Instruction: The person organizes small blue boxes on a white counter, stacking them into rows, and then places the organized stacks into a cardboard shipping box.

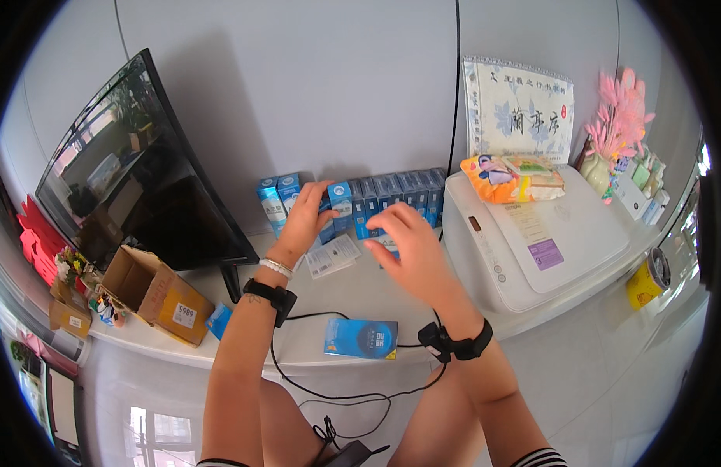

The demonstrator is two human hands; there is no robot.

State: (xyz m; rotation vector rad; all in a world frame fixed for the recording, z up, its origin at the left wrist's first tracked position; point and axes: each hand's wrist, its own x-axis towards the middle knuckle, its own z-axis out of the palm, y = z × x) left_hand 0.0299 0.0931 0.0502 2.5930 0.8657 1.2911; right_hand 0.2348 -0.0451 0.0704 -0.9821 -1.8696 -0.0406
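My left hand [305, 217] reaches to the back of the white cabinet top. Its fingertips and thumb are at the left side of an upright light-blue carton [340, 201]; whether they grip it is unclear. My right hand [408, 251] is raised with curved, spread fingers and holds nothing. Partly hidden behind it is a blue-and-white carton [388, 240]. Several dark-blue boxes [395, 195] in clear wrap stand in a row against the wall. Two light-blue cartons [271, 201] are left of my left hand. A printed paper leaflet [332, 257] lies flat between my hands.
At left are a black monitor [156, 175] and an open cardboard box [162, 298]. A white printer [547, 245] carries a wipes packet [515, 180] on the right. A flat blue box [360, 338] lies near the front edge, by black cables [337, 397] hanging down.
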